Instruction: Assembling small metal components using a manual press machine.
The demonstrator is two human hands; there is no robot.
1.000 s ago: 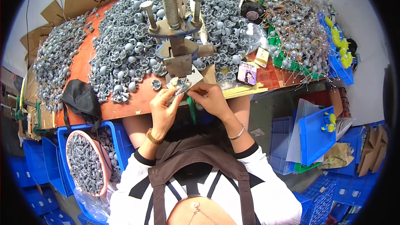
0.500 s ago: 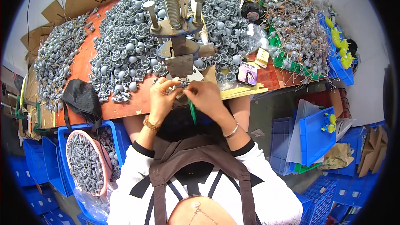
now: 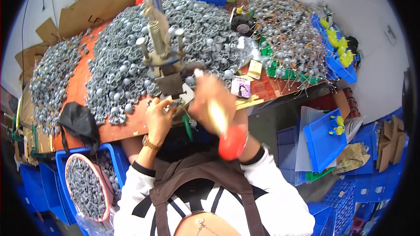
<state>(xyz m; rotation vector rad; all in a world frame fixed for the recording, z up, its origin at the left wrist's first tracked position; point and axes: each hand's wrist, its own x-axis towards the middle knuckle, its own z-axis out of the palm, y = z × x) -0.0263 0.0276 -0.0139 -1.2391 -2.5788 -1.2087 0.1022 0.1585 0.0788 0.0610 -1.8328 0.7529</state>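
Note:
A hand press (image 3: 164, 57) with a thick coil spring and two bolts stands at the table's front edge. My left hand (image 3: 158, 118) is at its base, thumb and fingers bent together under the square block (image 3: 169, 85); what they pinch is too small to make out. My right hand (image 3: 213, 98), smeared by motion, is closed round the press's lever, whose red knob (image 3: 232, 142) points toward me. A big heap of grey plastic cup-shaped parts (image 3: 122, 67) lies behind the press. Something green (image 3: 187, 127) hangs below the table edge between my hands.
Left are a black cloth bag (image 3: 79, 122) and a pink basket (image 3: 107, 192) of grey parts in a blue crate. Wired grey balls (image 3: 288, 35) fill a green tray at right. Small boxes (image 3: 241, 87) lie near the press; blue trays (image 3: 326, 142) stand lower right.
My right hand has left the pinch beside my left hand and taken the lever. The red knob has swung down from behind the press toward me. The view has shifted slightly.

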